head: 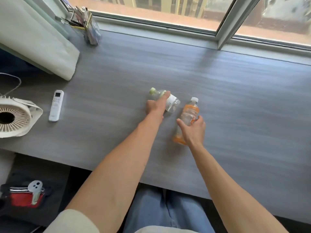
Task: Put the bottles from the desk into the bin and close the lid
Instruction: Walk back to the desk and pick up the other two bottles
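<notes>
Both arms are out over the grey wood-grain desk, and I'm on two bottles at once near the middle of the frame. My left hand is wrapped over the clear plastic bottle with the pale green cap, which lies on its side with the cap pointing toward the upper left; the fingers are curled around its middle, so that's a closed hold. Just to the right, my right hand is half open, thumb on one side and fingers on the other of the clear bottle with the orange label and white cap. It's tilted, cap away from me, and I can't tell how firm that hold is. The two bottles sit just beside each other. Over at the left of the frame lie a white remote control and a white desk fan.
</notes>
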Demonstrator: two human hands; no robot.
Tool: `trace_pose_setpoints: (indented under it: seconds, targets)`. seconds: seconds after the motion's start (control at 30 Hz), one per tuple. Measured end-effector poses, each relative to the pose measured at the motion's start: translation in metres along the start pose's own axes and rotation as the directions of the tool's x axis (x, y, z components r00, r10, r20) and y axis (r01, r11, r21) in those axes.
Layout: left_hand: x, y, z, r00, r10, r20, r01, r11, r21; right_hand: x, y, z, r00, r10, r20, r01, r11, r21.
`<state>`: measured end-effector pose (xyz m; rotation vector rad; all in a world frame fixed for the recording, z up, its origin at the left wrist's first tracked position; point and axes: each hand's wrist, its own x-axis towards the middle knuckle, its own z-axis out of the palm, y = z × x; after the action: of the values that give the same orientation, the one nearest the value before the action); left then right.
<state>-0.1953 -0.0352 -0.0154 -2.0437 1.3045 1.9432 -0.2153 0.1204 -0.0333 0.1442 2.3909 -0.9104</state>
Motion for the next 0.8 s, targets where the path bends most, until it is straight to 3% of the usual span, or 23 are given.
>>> trace_pose_setpoints:
  seconds: [0.17,0.47,0.63,0.8]
  targets:
    - [0.023,0.005,0.037,0.989,0.026,-0.147,-0.015,0.997,0.074,0.011,0.005,0.017,0.999,0.014,-0.040,-0.016,0.998,-0.055]
    - [0.035,0.003,0.033,0.975,0.132,-0.179,-0.096,0.976,0.197,0.027,0.020,0.007,1.000,0.009,-0.012,-0.010,0.991,-0.134]
    - [0.014,-0.025,-0.008,0.972,0.208,-0.107,-0.184,0.963,0.196,0.018,0.036,-0.017,0.992,-0.013,0.123,0.027,0.994,-0.110]
    - [-0.020,-0.066,-0.054,0.984,0.179,-0.015,-0.172,0.962,0.212,-0.012,0.065,-0.049,0.978,-0.025,0.209,0.057,0.987,-0.148]
